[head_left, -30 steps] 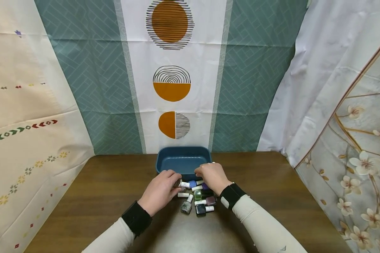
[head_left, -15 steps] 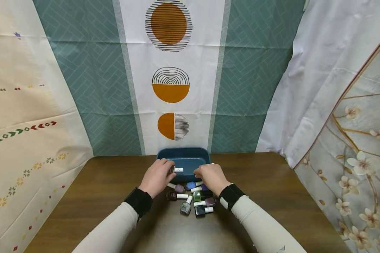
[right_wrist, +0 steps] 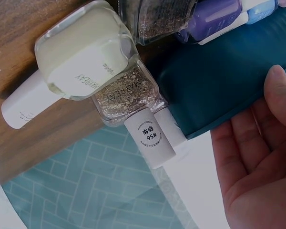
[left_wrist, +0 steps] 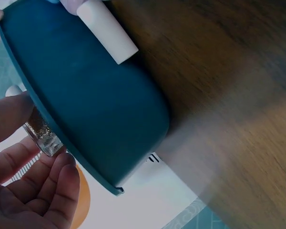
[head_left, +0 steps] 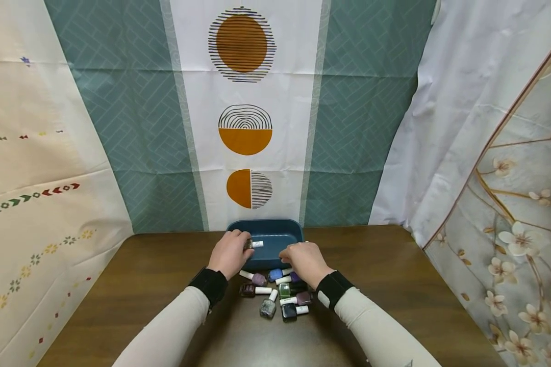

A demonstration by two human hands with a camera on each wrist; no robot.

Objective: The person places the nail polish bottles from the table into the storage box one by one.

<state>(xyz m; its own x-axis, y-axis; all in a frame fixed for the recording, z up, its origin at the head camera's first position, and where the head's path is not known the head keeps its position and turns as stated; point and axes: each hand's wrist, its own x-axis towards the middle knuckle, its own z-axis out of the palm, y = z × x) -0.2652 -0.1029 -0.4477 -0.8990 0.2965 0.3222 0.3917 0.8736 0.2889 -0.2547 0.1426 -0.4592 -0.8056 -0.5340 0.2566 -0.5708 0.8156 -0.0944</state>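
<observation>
My left hand (head_left: 229,253) pinches a glitter nail polish bottle (left_wrist: 46,137) between thumb and fingers. Its white cap (head_left: 257,244) points right, over the inside of the dark blue plastic bin (head_left: 260,263). In the left wrist view, the bottle overlaps the bin's rim (left_wrist: 43,109). My right hand (head_left: 305,259) is at the bin's front right, holding its rim; the thumb (right_wrist: 278,81) lies against the outer wall and the fingers reach over the edge. Just in front of the bin lie a mauve polish bottle (head_left: 258,279) and a blue one (head_left: 275,275).
Nearer me on the wooden table lie dark red (head_left: 247,290), grey glitter (head_left: 267,308), black (head_left: 289,312), green (head_left: 284,290) and plum (head_left: 304,298) bottles. Pale (right_wrist: 81,57) and gold glitter (right_wrist: 128,93) bottles sit right of the bin. A curtain (head_left: 340,193) hangs behind.
My left hand has lifted the glitter bottle from the pile and carried it forward over the bin, uncovering the mauve and dark red bottles. My right hand stays at the rim.
</observation>
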